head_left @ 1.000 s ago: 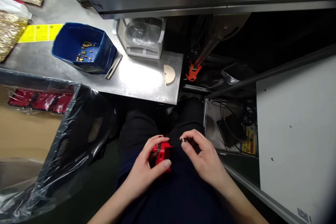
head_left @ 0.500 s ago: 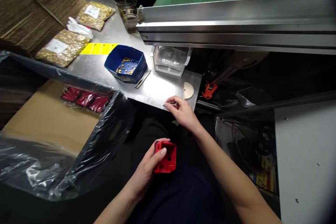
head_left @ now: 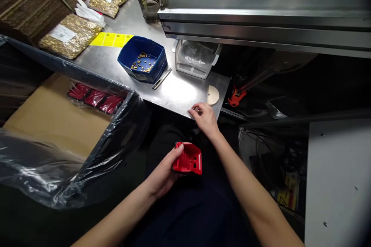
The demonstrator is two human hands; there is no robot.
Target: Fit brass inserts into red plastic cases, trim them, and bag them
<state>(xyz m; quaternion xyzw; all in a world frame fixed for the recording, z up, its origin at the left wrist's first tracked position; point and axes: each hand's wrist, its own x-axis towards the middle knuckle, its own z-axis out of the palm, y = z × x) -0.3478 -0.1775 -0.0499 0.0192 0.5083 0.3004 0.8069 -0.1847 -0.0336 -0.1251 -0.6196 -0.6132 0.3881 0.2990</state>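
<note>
A red plastic housing (head_left: 189,157), hollow with small square holes inside, is gripped by my left hand (head_left: 169,166) above my lap. My thumb lies on its upper rim. At the table's front edge, my right hand (head_left: 205,117) has its thumb and fingertips pinched together; whatever may be between them is too small to make out. Just beyond that hand lies a pale round disc (head_left: 213,95). A blue bin (head_left: 160,61) with small brass-coloured pieces (head_left: 142,61) stands farther back, and a slim metal cutter knife (head_left: 161,78) lies beside it.
A plastic-lined box (head_left: 87,127) at left holds several wrapped red parts (head_left: 95,97). Bags of brass pieces (head_left: 71,34), a yellow label strip (head_left: 111,40), a jar (head_left: 149,4) and a clear-grey bin (head_left: 197,60) stand on the metal table. A conveyor's metal rail (head_left: 246,19) overhangs the right side.
My left hand has turned the red housing so more of its inside shows. My right hand stays pinched near the table edge. The whole view has shifted slightly.
</note>
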